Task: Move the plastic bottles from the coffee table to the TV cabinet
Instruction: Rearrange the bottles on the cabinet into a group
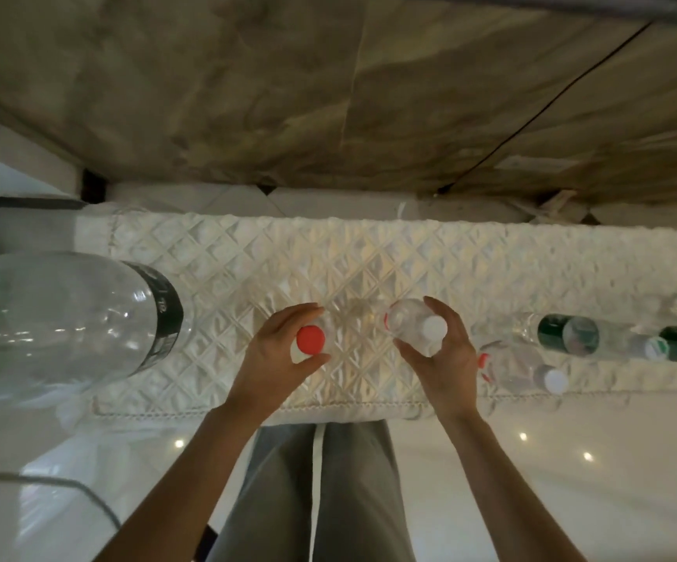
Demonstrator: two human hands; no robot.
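We see a large clear bottle (57,318) at left and green-labelled bottles (572,336) lying right on the quilted worktop (247,257). Our left hand (284,350) curls its fingers round a red-capped bottle (310,339) (clear, upright); our right hand (442,350) grips a white-capped bottle (413,326) above the worktop.

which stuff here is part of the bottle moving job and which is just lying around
Job: red-capped bottle in left hand; white-capped bottle in right hand; green-label bottles; large clear bottle.

Lying about: quilted cover; black cable.

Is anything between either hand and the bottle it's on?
No. The left hand already grips the red-capped bottle and the right hand grips the white-capped bottle. Nothing sits between.
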